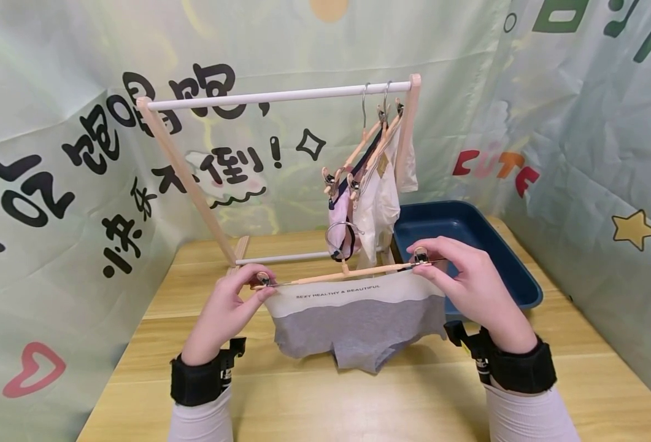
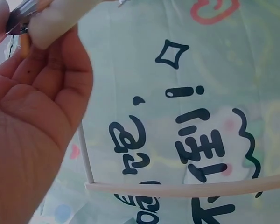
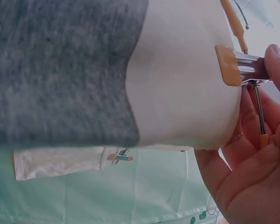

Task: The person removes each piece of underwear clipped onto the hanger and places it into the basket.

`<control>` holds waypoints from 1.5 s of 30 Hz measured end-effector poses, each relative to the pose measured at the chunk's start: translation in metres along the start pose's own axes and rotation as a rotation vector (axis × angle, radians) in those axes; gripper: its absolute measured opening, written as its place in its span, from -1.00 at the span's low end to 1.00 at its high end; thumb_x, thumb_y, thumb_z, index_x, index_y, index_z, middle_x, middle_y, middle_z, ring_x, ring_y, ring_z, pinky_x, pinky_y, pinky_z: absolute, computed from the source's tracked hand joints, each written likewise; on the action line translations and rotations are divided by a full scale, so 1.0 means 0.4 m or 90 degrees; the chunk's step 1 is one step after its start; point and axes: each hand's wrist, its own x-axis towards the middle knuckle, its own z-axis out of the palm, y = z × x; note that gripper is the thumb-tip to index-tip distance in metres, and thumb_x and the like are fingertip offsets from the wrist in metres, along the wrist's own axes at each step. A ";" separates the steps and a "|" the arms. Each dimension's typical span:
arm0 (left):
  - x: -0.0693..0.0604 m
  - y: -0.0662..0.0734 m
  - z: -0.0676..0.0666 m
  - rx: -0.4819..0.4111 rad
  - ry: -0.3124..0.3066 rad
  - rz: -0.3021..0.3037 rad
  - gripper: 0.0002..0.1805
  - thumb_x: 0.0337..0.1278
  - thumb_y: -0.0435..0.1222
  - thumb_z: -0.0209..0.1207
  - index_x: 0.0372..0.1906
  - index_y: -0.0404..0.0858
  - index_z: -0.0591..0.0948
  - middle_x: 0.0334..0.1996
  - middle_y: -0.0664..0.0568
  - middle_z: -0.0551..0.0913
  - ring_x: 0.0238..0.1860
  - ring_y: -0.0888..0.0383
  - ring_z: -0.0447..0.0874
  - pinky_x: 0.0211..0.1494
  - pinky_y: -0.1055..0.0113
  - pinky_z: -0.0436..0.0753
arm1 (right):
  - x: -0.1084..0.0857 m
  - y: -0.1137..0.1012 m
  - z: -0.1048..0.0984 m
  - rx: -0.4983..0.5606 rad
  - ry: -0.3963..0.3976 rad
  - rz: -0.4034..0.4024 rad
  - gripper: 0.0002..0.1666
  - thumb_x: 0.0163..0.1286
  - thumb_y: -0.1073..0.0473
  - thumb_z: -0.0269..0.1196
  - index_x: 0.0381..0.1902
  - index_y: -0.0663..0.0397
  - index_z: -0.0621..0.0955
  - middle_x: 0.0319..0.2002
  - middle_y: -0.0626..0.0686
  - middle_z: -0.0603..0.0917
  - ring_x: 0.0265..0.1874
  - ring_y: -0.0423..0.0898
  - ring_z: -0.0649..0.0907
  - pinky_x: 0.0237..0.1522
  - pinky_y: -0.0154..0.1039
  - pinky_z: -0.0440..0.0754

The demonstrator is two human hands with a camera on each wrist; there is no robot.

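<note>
A pair of grey and cream underpants (image 1: 353, 325), printed along its waistband, hangs from an orange clip hanger (image 1: 316, 277) held above the table. At the hanger's left end my left hand (image 1: 223, 310) pinches the clip (image 1: 264, 279) between thumb and fingers. My right hand (image 1: 477, 285) grips the other clip (image 1: 420, 255). In the right wrist view, that clip's orange pad (image 3: 228, 65) bites on the cream waistband (image 3: 186, 79). The hanger's metal hook (image 1: 338, 226) points up. In the left wrist view, the left clip (image 2: 21, 18) is partly cut off.
Behind the hands stands a small clothes rack with a white rail (image 1: 281, 95). At its right end hang several hangers with small garments (image 1: 380, 202). A dark blue tub (image 1: 502, 261) sits on the wooden table (image 1: 314, 405) at the right. Printed curtains (image 1: 54, 245) surround the table.
</note>
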 end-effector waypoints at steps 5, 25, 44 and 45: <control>0.003 -0.006 0.006 0.037 -0.014 -0.025 -0.80 0.25 -0.42 0.37 -0.07 -0.19 0.66 -0.21 0.12 0.77 -0.13 0.18 0.67 0.02 0.30 0.65 | -0.002 -0.002 0.007 -0.016 0.006 -0.032 -0.53 0.13 0.43 0.51 0.00 0.01 0.73 -0.24 -0.11 0.72 -0.35 -0.32 0.55 -0.33 -0.53 0.49; 0.017 -0.008 0.057 0.200 -0.071 -0.165 -0.69 0.34 -0.27 0.34 0.08 -0.29 0.62 0.00 -0.15 0.71 0.11 -0.12 0.67 0.17 -0.07 0.63 | -0.004 -0.013 0.034 -0.105 0.002 -0.079 -0.52 0.04 0.28 0.58 -0.02 0.01 0.73 -0.19 -0.06 0.78 -0.29 -0.20 0.64 -0.25 -0.51 0.56; 0.024 0.133 0.198 0.048 0.089 -0.073 -0.56 0.41 -0.21 0.28 0.23 -0.35 0.54 0.19 -0.17 0.62 0.31 -0.11 0.53 0.38 -0.07 0.50 | -0.002 -0.018 0.068 -0.104 -0.011 -0.131 -0.47 0.45 -0.28 0.11 -0.01 -0.03 0.71 -0.22 -0.11 0.75 -0.31 -0.23 0.60 -0.23 -0.40 0.52; 0.025 0.135 0.203 0.035 0.089 -0.080 -0.59 0.42 -0.21 0.27 0.22 -0.34 0.55 0.18 -0.14 0.63 0.30 -0.08 0.55 0.37 -0.05 0.51 | -0.001 -0.018 0.070 -0.105 -0.010 -0.133 -0.46 0.45 -0.29 0.10 -0.02 -0.02 0.72 -0.22 -0.10 0.75 -0.32 -0.23 0.60 -0.24 -0.40 0.52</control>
